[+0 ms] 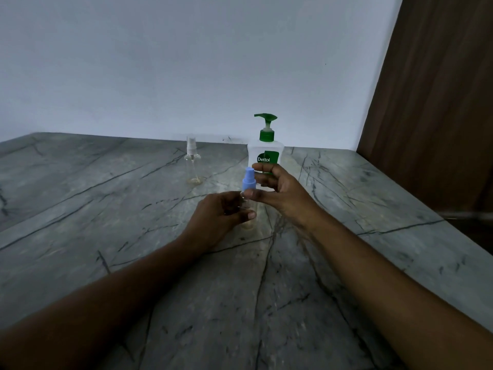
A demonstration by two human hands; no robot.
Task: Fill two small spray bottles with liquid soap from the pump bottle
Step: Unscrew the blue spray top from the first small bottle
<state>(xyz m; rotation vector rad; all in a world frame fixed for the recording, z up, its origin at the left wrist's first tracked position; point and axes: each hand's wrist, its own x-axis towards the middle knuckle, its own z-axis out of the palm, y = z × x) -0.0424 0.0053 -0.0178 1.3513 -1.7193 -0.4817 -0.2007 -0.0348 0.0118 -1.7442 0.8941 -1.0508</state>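
A small clear spray bottle with a blue spray top (248, 180) stands upright on the grey marble counter (133, 209). My left hand (218, 214) wraps its clear body. My right hand (277, 188) is at the bottle's neck, thumb touching just below the blue top, fingers spread behind it. Right behind stands the white pump bottle with a green pump head (265, 145), partly hidden by my right fingers. A second clear spray bottle with a white top (192, 162) stands apart at the back left, with a little yellowish liquid at its bottom.
A pale wall runs along the back of the counter. A brown wooden panel (432, 102) rises at the right, by the counter's right edge.
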